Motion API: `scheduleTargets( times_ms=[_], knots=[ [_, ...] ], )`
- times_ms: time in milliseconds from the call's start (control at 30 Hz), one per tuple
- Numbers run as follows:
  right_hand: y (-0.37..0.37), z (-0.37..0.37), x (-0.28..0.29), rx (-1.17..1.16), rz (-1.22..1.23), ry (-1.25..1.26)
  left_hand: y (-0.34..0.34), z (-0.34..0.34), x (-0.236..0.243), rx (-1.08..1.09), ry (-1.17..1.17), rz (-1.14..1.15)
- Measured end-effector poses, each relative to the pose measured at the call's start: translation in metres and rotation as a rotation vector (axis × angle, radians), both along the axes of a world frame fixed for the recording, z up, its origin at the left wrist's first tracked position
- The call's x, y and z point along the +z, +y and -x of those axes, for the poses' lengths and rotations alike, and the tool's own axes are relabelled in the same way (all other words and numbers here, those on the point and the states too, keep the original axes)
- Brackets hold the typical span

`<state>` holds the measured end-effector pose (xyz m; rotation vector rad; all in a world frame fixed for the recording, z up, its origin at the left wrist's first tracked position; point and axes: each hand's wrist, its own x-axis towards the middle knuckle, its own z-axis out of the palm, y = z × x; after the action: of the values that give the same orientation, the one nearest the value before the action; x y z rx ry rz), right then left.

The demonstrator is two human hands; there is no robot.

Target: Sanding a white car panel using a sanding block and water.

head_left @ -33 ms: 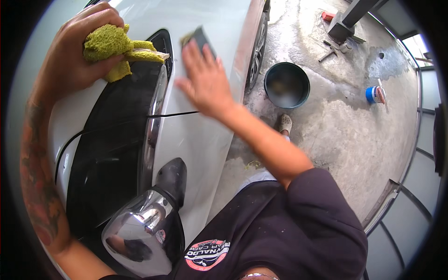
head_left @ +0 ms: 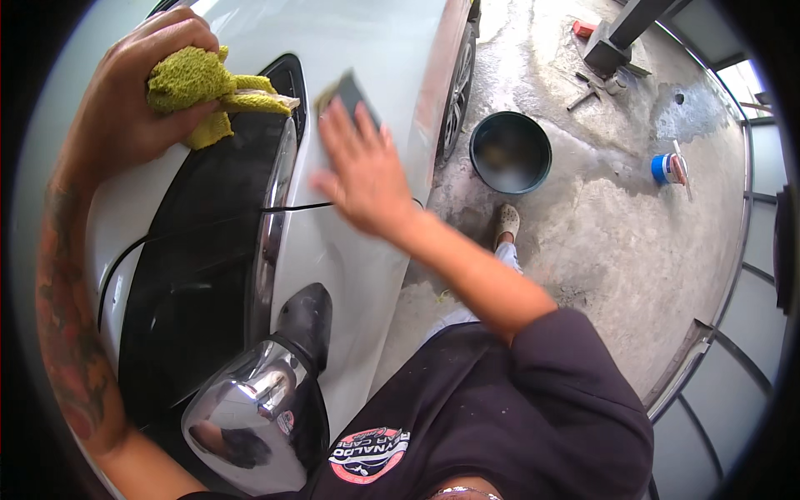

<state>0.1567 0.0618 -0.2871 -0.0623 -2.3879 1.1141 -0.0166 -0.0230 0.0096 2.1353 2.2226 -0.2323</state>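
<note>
Your left grip (head_left: 125,104) clutches the yellow cloth (head_left: 190,79); your right grip (head_left: 368,175), flat and open, could lose the grey pad (head_left: 348,89) through uneven pressure.

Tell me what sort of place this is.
Likely a car workshop or wash bay, judging by the car, the bucket on the concrete floor and the cloth in the left hand.

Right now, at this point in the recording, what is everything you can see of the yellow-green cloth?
The yellow-green cloth looks soft and fuzzy, like towelling. It is bunched up in the grip of the left hand. One folded piece juts out to the right and ends in a pale edge; another part hangs below the grip. It is at the far end of the dark side window; whether it touches the window cannot be told.
</note>
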Motion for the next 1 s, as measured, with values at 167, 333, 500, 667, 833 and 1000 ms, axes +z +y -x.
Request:
scheduleTargets(
  times_ms=[167,333,500,667,833,1000],
  knots=[
    [-0.006,-0.023,0.011,0.045,-0.075,-0.096,0.013,-0.007,0.0,-0.003,-0.031,-0.016],
    [0.022,0.024,0.027,-0.086,0.045,-0.019,0.013,-0.004,-0.012,0.002,-0.023,-0.134],
    [-0.011,-0.028,0.012,0.045,0.003,-0.076,0.011,-0.009,-0.008,0.002,-0.029,-0.123],
    [0.054,0.063,0.026,-0.105,0.065,0.072,0.023,-0.009,-0.01,0.003,-0.036,-0.103],
    [-0.01,0.001,-0.004,0.027,0.065,0.049,0.007,-0.012,-0.006,0.014,0.039,-0.076],
    [0.006,0.0,-0.036,0.009,0.0,0.025,0.009,-0.009,-0.005,0.061,-0.001,-0.057]
  ],
)
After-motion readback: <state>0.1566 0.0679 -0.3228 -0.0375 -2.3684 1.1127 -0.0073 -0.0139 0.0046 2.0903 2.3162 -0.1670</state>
